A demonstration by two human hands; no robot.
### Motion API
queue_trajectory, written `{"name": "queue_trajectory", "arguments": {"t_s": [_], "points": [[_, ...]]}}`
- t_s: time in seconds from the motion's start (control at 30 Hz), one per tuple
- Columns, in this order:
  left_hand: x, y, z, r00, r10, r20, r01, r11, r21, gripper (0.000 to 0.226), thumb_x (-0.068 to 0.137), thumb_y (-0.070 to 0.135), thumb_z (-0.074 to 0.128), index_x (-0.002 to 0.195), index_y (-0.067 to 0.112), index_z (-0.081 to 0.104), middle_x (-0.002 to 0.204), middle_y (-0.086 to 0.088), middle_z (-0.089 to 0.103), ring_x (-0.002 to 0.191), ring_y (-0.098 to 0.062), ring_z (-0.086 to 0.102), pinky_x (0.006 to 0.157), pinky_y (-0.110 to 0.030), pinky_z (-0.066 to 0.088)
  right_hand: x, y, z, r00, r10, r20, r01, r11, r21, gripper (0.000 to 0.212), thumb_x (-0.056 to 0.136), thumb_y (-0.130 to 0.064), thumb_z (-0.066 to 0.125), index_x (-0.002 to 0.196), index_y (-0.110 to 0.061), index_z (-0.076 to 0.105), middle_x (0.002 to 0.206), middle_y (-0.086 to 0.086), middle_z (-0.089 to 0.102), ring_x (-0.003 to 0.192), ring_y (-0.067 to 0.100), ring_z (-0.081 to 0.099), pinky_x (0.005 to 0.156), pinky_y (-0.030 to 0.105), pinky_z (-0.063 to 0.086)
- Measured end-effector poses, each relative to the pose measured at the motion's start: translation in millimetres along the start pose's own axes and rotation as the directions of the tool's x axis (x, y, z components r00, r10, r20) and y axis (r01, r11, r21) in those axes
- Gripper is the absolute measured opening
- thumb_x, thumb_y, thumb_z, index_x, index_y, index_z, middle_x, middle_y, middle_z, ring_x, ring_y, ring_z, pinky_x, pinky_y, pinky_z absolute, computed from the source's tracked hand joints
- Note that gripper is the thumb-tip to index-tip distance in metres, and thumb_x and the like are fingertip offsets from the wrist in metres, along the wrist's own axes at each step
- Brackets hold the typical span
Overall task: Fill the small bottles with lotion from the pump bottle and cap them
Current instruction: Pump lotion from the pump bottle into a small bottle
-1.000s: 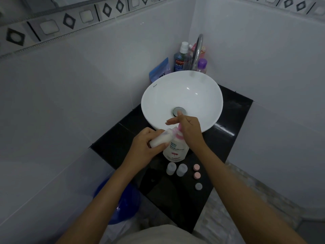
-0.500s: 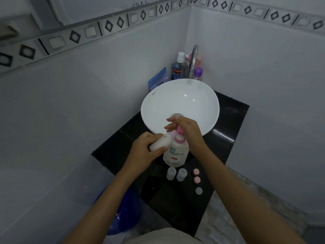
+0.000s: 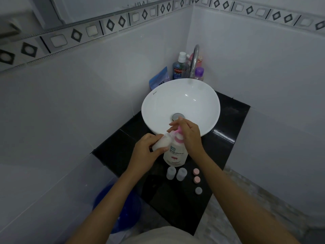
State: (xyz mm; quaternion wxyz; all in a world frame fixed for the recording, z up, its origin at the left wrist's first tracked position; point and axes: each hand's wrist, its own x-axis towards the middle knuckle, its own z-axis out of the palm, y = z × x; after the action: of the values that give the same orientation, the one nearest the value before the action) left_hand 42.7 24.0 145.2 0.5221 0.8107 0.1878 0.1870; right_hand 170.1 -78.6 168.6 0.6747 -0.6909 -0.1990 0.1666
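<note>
Held in the left hand (image 3: 146,152), fingers wrapped closed around its body, a small bottle (image 3: 161,143) is tilted with its long axis running up and to the right, so that its mouth is presented at the pink nozzle of the pump bottle (image 3: 175,154). The right hand (image 3: 189,132) is laid over the pump head, fingers curled down onto it; whether the head is fully depressed cannot be told. The pump bottle is stood upright on the black countertop (image 3: 233,124), just in front of the white basin (image 3: 181,103) and between the two hands. The step in hand is judged to be the filling of the first small bottle. The alignment of mouth to nozzle is the relation on which the coming stroke depends; if the mouth is shifted leftward, lotion may be lost onto the counter.

Nearer the person, two empty small bottles (image 3: 176,173) are stood side by side just below the pump bottle, uncapped. To their right, three caps (image 3: 197,180) are set in a row, two pink and one pale, well clear of both hands. Behind the basin, a faucet (image 3: 195,59), a mouthwash bottle (image 3: 178,69) and a purple-capped bottle (image 3: 199,73) are grouped in the corner. A blue bucket (image 3: 112,208) is seen beneath the counter at left. Nothing is seen obstructing the filling.
</note>
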Motion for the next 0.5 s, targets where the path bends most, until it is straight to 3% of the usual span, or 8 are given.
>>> {"name": "queue_trajectory", "arguments": {"t_s": [0.2, 0.4, 0.5], "points": [[-1.8, -5.1, 3.9, 0.999, -0.032, -0.005, 0.032, 0.998, -0.061, 0.047, 0.08, 0.016, 0.073, 0.125, 0.018, 0.06, 0.104, 0.007, 0.06, 0.096, 0.001, 0.058, 0.079, -0.01, 0.048, 1.0, 4.2, 1.0, 1.0, 0.008, -0.007, -0.008, 1.0, 0.027, 0.037, 0.101, -0.018, 0.04, 0.088, 0.001, 0.069, 0.09, 0.022, 0.069, 0.093, 0.04, 0.063, 0.085, 0.039, 0.051], [-1.6, -7.5, 9.2, 0.999, -0.052, 0.003, 0.052, 0.994, -0.091, 0.048, 0.081, 0.015, 0.073, 0.127, 0.018, 0.06, 0.104, 0.01, 0.06, 0.096, -0.001, 0.06, 0.079, -0.013, 0.05, 1.1, 5.5, 0.8, 1.0, -0.005, -0.014, 0.005, 1.0, 0.011, 0.036, 0.101, -0.019, 0.04, 0.089, 0.001, 0.069, 0.087, 0.016, 0.069, 0.089, 0.033, 0.064, 0.084, 0.035, 0.05], [-1.7, -10.7, 10.1, 0.998, -0.057, 0.006, 0.057, 0.993, -0.107, 0.046, 0.081, 0.016, 0.073, 0.122, 0.032, 0.06, 0.104, 0.015, 0.061, 0.097, 0.008, 0.059, 0.078, -0.006, 0.047, 0.6, 4.8, 0.3, 1.0, -0.009, -0.005, 0.009, 1.0, 0.001, 0.036, 0.101, -0.02, 0.04, 0.086, -0.002, 0.068, 0.082, 0.007, 0.069, 0.079, 0.018, 0.065, 0.079, 0.027, 0.05]]}}
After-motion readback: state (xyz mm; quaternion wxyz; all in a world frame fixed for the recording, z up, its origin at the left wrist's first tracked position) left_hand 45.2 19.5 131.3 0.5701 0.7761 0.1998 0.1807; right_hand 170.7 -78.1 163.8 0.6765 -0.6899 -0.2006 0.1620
